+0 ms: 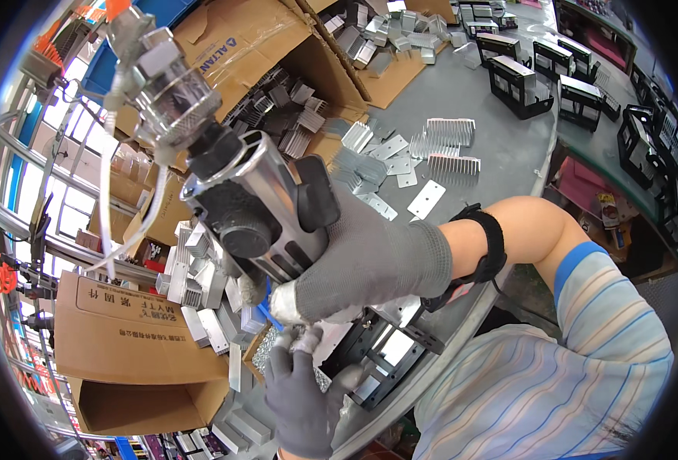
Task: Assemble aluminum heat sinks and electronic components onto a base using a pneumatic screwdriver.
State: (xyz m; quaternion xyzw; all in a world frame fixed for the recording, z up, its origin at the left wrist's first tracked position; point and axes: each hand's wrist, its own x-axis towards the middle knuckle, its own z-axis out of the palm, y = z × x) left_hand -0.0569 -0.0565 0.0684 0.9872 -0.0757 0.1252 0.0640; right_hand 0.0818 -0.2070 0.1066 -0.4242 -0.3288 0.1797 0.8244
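Note:
My right hand [362,261], in a grey glove with pale fingertips, is wrapped round a silver and black power screwdriver [258,203]. A hose fitting tops the tool, and a bit of blue shows by its lower end. Just below it, my gloved left hand [304,395] has its thumb apart from its fingers, with nothing visible between them. Its fingertips are beside a small box of shiny screws [266,349]. The left thumb lies by a black frame [381,356] holding a bright metal piece. The screwdriver's tip is hidden behind my hands.
Flat metal plates [427,199] and finned heat sinks [442,138] lie on the grey table [500,146]. Cartons [136,322] stand left and behind, one with heat sinks inside. Black assembled units [519,80] line the far right. More metal blocks [216,330] are piled to the left.

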